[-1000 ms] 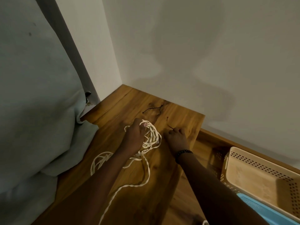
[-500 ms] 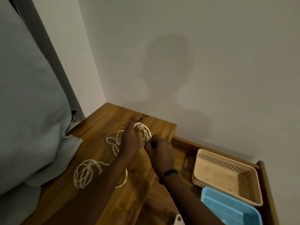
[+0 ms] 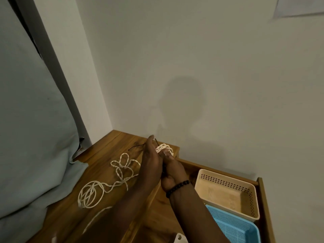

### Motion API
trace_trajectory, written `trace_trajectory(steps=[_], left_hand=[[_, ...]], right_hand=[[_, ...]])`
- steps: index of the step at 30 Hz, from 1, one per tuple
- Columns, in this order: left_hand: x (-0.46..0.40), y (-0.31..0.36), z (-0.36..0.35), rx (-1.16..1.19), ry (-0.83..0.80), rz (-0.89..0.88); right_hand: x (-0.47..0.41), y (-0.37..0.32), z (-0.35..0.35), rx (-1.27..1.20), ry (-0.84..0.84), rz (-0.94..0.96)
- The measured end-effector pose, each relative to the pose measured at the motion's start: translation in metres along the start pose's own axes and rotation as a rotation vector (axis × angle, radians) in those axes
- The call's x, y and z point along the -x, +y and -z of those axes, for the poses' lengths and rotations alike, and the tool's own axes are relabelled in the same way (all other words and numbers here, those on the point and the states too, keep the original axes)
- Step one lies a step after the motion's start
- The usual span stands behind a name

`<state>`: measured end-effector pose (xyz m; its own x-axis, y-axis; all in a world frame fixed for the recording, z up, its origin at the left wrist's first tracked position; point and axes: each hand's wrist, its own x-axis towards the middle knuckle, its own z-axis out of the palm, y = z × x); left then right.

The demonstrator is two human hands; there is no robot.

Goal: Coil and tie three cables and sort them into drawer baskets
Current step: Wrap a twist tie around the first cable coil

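Two hands are pressed close together above the far part of the wooden surface (image 3: 98,204). The left hand (image 3: 151,163) and the right hand (image 3: 172,171) both hold a small bundle of white cable (image 3: 164,148), which sticks out from the top of the hands. The left grip is curled around the bundle from the left side. The right grip is curled around it from the right, with a fingertip on the white loops. A thin dark tie (image 3: 135,146) pokes out to the left just beside the left hand, and I cannot tell which hand pinches it.

The right wrist wears a dark bead bracelet (image 3: 177,187).

More white cable lies on the surface to the left of the hands. Some of it makes loose loops (image 3: 122,165), and nearer there is a round coil (image 3: 90,193).

To the right, an open drawer (image 3: 263,199) holds a cream basket (image 3: 228,193) with little holes and, nearer, a blue basket (image 3: 233,223). The two baskets touch. A grey-blue cloth (image 3: 31,137) hangs on the left.
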<state>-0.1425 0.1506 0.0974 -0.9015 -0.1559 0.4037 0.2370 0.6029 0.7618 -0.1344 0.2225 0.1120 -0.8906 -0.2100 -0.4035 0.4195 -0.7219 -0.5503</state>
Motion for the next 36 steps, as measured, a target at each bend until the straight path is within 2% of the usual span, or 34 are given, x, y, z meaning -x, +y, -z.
trace_trajectory(steps=[3, 6, 8, 15, 18, 21, 24, 28, 32, 36], left_hand=[[0.008, 0.014, -0.003, 0.118, 0.011, 0.073], [0.008, 0.026, 0.001, 0.148, -0.043, 0.135], [0.007, 0.028, 0.004, 0.184, -0.069, 0.125], [0.005, 0.030, 0.010, 0.236, -0.012, 0.070], [-0.002, 0.025, 0.019, 0.204, 0.038, 0.065], [-0.014, 0.018, 0.037, 0.150, 0.112, 0.026], [-0.029, 0.007, 0.052, 0.083, 0.143, 0.029], [-0.045, -0.009, 0.065, 0.040, 0.169, 0.009], [-0.049, -0.015, 0.065, 0.030, 0.150, -0.004], [-0.050, -0.017, 0.064, 0.070, 0.145, -0.016]], right_hand=[[0.006, -0.005, 0.005, -0.020, 0.027, -0.023], [0.007, -0.006, 0.014, 0.091, 0.105, 0.081], [0.014, -0.009, 0.016, 0.126, 0.144, 0.138], [0.023, -0.016, 0.003, 0.249, 0.160, 0.248], [0.032, -0.013, 0.001, 0.367, 0.072, 0.290], [0.046, -0.018, 0.004, 0.532, -0.144, 0.402], [0.061, -0.035, 0.005, 0.559, -0.378, 0.325], [0.085, -0.059, 0.004, 0.601, -0.544, 0.356], [0.105, -0.073, -0.001, 0.832, -0.636, 0.581], [0.108, -0.075, -0.015, 0.904, -0.508, 0.856]])
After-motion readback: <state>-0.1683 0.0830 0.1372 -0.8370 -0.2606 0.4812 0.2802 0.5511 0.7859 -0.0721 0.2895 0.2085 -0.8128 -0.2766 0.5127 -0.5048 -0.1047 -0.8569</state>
